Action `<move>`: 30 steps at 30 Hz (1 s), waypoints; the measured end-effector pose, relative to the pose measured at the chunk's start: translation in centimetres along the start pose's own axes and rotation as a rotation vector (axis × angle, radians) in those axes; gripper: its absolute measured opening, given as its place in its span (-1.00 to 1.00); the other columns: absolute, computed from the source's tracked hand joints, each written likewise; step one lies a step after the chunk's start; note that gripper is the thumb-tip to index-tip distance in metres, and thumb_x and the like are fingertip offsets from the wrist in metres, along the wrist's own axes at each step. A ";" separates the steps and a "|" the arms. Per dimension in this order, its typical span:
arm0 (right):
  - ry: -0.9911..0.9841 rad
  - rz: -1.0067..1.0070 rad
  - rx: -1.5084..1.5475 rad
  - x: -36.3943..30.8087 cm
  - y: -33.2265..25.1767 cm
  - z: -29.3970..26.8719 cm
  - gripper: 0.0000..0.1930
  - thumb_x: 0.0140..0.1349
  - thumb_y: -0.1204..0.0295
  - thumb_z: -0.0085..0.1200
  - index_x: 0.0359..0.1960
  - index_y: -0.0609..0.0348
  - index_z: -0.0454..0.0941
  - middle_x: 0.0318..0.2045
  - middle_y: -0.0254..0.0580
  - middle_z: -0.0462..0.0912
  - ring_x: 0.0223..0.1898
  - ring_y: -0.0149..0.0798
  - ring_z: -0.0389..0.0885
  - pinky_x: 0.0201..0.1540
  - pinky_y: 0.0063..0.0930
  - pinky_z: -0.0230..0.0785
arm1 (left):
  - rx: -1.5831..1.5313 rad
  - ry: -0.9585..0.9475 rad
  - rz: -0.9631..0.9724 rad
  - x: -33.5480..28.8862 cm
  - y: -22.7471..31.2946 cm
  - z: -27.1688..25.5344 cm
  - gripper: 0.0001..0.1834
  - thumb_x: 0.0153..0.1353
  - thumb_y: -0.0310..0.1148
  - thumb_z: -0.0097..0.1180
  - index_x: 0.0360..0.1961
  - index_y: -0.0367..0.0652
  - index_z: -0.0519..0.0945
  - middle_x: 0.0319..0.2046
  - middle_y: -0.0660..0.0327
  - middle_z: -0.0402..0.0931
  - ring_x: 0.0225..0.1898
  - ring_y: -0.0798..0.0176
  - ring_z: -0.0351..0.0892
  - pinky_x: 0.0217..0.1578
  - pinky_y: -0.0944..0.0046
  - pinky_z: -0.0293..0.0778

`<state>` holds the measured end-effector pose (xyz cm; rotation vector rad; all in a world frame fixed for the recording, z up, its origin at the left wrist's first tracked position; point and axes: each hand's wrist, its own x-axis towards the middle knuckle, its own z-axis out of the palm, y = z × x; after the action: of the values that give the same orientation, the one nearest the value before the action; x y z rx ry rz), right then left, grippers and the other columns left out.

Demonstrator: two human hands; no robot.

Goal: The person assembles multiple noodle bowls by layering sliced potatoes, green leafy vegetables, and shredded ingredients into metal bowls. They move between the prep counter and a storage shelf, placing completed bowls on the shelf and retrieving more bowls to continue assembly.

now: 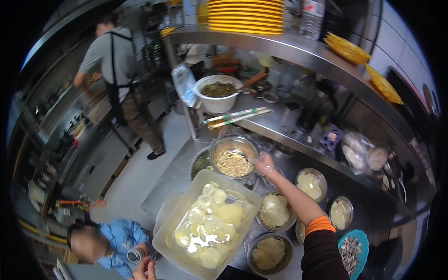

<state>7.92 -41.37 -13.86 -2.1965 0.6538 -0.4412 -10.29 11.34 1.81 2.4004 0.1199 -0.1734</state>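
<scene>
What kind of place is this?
It looks like a restaurant kitchen. There's a tall stack of yellow plates, a big tub of pale slices, and a person in a dark apron.

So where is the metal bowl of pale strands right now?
The metal bowl is near the middle of the head view, just beyond the plastic tub of pale slices, with the right hand gripping its right side.

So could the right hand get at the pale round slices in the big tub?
Probably yes: the slices lie in an uncovered tub nearby, though the right hand holds the steel bowl.
</scene>
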 end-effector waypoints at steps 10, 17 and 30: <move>0.225 0.051 -0.012 -18.9 7.5 -21.4 -0.78 0.07 0.47 -0.07 -0.24 0.28 0.44 -0.41 0.07 0.52 -0.31 -0.07 0.53 -0.23 -0.22 0.35 | -0.233 0.135 0.238 6.3 4.4 1.4 -0.74 0.22 -0.41 0.12 -0.12 -0.38 0.55 -0.32 0.10 0.59 -0.29 0.27 0.54 -0.19 0.32 0.46; 0.589 0.379 0.279 -32.8 9.6 -41.1 -0.71 0.08 0.48 0.04 -0.12 0.24 0.46 -0.37 -0.43 0.51 -0.38 -0.59 0.41 -0.35 -0.64 0.32 | -0.167 0.144 0.371 7.3 7.2 1.6 -0.65 0.24 -0.30 0.10 -0.12 -0.41 0.55 -0.30 0.01 0.60 -0.28 0.18 0.57 -0.20 0.27 0.49; 1.643 0.444 0.535 -30.4 20.4 -61.4 -0.86 0.14 0.53 -0.02 -0.40 0.43 0.49 -0.64 -0.12 0.49 -0.81 -0.31 0.41 -0.80 -0.49 0.30 | -0.122 0.146 0.529 4.1 10.2 3.7 -0.74 0.24 -0.43 0.10 -0.12 -0.42 0.53 -0.29 -0.02 0.60 -0.32 0.22 0.60 -0.27 0.30 0.55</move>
<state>-53.83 -71.34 6.16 -0.7361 1.5161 -1.8959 -5.21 1.46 5.14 2.2345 -0.4232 0.2475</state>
